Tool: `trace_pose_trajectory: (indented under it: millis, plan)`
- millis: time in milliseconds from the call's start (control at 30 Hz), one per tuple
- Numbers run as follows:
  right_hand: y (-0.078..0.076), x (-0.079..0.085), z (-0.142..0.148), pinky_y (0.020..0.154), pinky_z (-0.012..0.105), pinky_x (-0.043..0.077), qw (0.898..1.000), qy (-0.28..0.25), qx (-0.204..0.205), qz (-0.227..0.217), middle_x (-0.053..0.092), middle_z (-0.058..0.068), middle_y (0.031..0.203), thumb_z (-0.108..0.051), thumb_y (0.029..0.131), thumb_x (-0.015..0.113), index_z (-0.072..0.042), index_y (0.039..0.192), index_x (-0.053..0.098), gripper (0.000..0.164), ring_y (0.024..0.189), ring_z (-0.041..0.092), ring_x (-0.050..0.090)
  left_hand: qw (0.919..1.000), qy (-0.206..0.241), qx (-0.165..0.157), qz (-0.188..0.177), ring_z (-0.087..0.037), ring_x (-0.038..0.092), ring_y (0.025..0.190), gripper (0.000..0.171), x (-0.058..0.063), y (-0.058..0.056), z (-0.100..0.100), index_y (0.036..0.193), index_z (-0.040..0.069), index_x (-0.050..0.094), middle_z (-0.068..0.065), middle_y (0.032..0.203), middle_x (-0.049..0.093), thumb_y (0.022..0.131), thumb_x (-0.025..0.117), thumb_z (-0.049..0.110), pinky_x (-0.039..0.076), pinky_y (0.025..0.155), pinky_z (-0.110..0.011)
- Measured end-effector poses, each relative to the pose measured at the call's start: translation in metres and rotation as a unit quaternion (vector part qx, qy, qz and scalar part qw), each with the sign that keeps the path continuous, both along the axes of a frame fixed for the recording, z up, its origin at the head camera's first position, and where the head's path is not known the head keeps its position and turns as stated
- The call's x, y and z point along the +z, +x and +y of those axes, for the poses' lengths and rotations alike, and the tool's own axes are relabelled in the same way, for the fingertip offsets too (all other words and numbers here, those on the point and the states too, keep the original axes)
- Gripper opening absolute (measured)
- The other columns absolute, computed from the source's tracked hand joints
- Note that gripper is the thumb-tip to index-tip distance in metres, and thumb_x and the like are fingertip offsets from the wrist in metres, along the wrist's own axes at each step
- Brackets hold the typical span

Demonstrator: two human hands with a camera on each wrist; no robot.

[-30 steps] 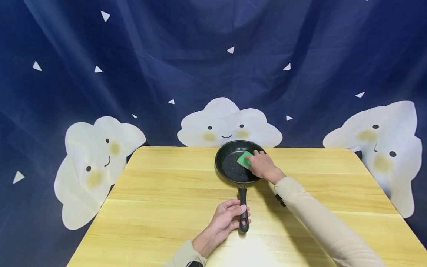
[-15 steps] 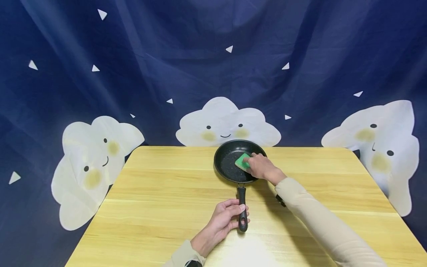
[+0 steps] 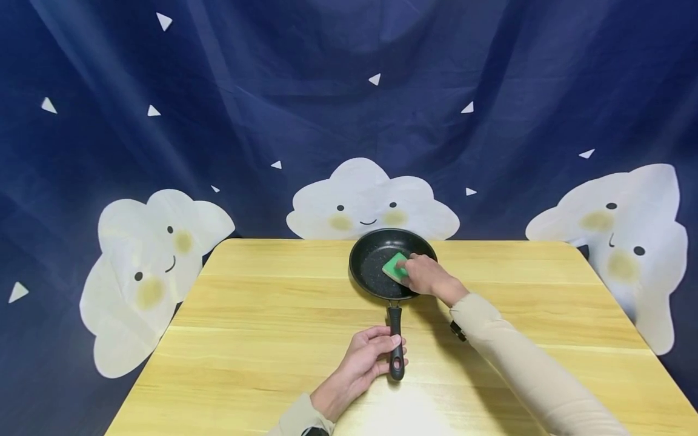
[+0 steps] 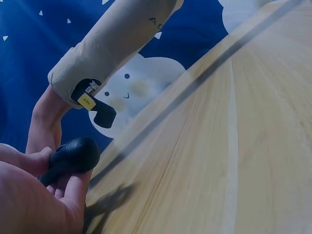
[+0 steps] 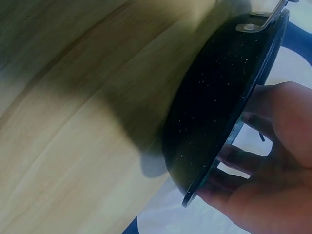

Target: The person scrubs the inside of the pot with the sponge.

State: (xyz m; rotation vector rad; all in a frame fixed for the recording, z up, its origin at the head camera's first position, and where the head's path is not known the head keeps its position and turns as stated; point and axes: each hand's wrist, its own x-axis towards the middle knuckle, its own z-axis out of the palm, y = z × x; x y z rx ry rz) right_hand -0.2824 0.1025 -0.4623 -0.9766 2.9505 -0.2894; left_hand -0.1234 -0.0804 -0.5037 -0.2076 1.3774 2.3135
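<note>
A black speckled frying pan [image 3: 366, 266] sits near the far edge of the table, its handle pointing toward me. My left hand [image 3: 360, 361] grips that black handle [image 3: 395, 321] between thumb and fingers; the handle's rounded end [image 4: 80, 153] shows in the left wrist view. Inside the pan, my right hand [image 3: 429, 275] holds a green sponge [image 3: 394, 267] with a pale underside against the pan's inner surface. From the right wrist view, the fingers reach over the pan's rim [image 5: 229, 131], and the sponge is mostly hidden behind it.
The light wooden table [image 3: 262, 327] spreads around the pan. Behind it hangs a dark blue curtain [image 3: 327, 91] with white clouds and small triangles. A dark device [image 3: 458, 330] is strapped at the right wrist.
The right hand and sponge have shifted slightly left and then a little toward me within the pan. The left hand keeps its grip on the handle.
</note>
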Motion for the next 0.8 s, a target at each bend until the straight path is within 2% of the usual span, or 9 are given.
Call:
trace_pose_trajectory:
  millis: [467, 800]
  plan:
    - [0.006, 0.003, -0.008, 0.088, 0.053, 0.057, 1.000, -0.019, -0.009, -0.020, 0.073, 0.017, 0.110, -0.014, 0.092, 0.076, -0.001, 0.120, 0.073, 0.032, 0.102, 0.039, 0.065, 1.0000, -0.003, 0.003, 0.001, -0.025, 0.071, 0.090, 0.029, 0.000, 0.001, -0.001, 0.120, -0.007, 0.058, -0.019, 0.105, 0.072, 0.095, 0.070, 0.002, 0.062, 0.084, -0.051]
    - [0.016, 0.010, -0.018, 0.091, 0.055, 0.057, 0.998, -0.011, -0.041, -0.042, 0.072, 0.021, 0.115, -0.015, 0.094, 0.074, 0.000, 0.123, 0.072, 0.033, 0.109, 0.042, 0.065, 1.0000, -0.006, -0.001, 0.003, -0.025, 0.071, 0.091, 0.027, 0.000, 0.001, -0.002, 0.119, -0.007, 0.060, -0.017, 0.103, 0.072, 0.096, 0.070, 0.003, 0.063, 0.084, -0.050]
